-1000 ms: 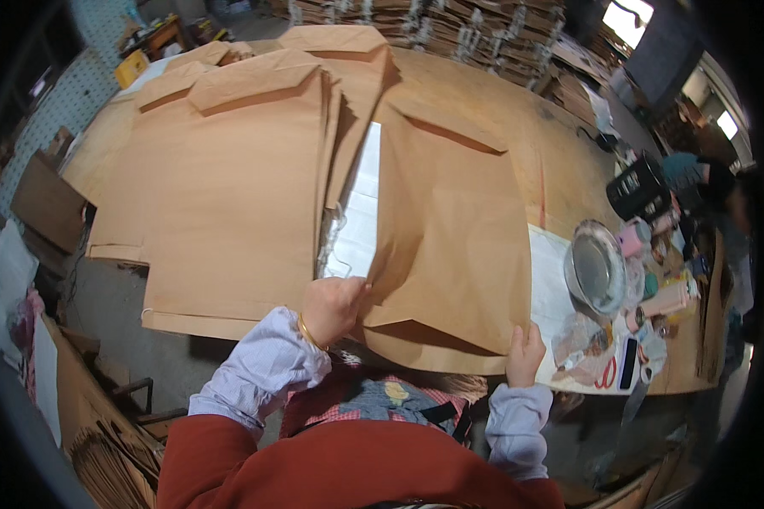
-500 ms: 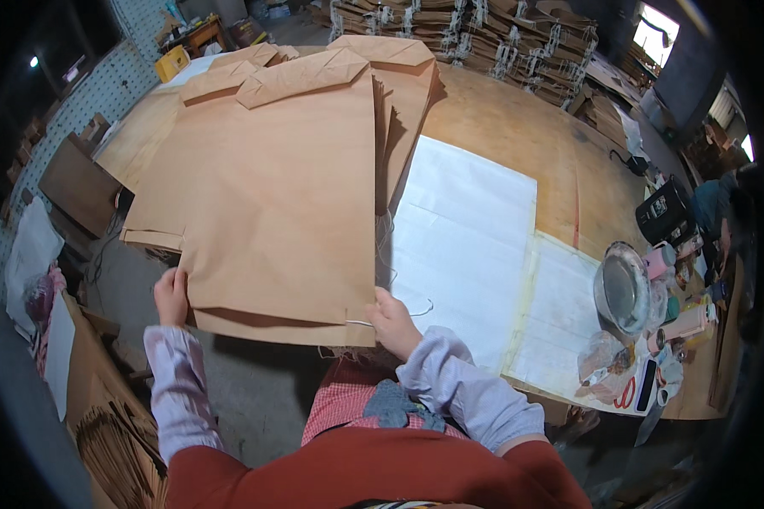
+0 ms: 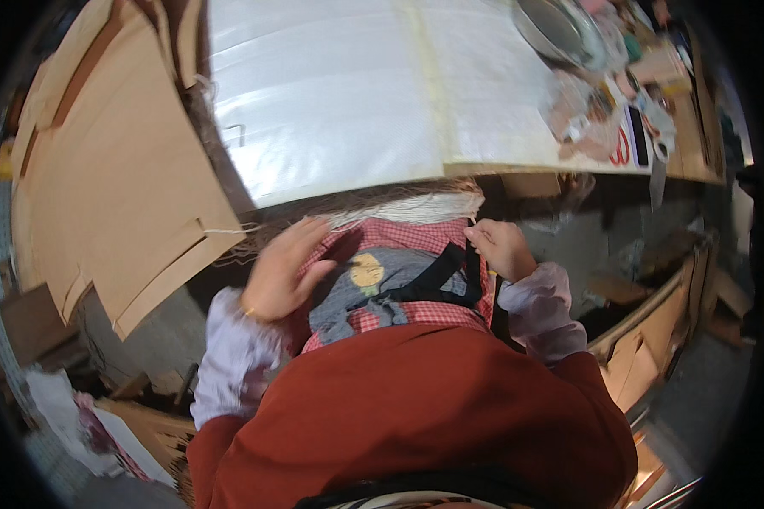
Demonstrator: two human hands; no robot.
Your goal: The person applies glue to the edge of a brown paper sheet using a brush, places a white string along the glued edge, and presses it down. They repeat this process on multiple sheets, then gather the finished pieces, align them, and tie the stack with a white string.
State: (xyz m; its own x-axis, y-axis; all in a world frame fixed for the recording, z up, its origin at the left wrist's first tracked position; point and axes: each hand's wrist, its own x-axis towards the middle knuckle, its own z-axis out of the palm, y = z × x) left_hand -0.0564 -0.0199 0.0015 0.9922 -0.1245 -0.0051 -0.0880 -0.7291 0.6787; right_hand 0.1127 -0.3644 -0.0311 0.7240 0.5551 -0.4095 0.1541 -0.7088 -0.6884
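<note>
A bundle of white strings (image 3: 420, 209) lies across my lap, just below the table's near edge. At its right end my right hand (image 3: 505, 248) pinches the tip of a white string between thumb and fingers. My left hand (image 3: 284, 270) is open, its fingers stretched out by the bundle's left end, over the red checked apron (image 3: 382, 231). A brown paper bag (image 3: 136, 170) lies on a stack at the left, with a white string coming from a slit near its lower corner. Loose string ends hang along the stack's edge.
White sheeting (image 3: 323, 102) covers the table in front of me. On the right are a metal basin (image 3: 560, 32), red-handled scissors (image 3: 620, 146), a dark phone (image 3: 637, 136) and plastic bags. Cardboard (image 3: 645, 331) stands at my lower right. A black strap (image 3: 441, 284) crosses my lap.
Both hands have let go of the brown paper bag and moved to my lap. My right hand now pinches a white string. The view has tilted down and shifted right.
</note>
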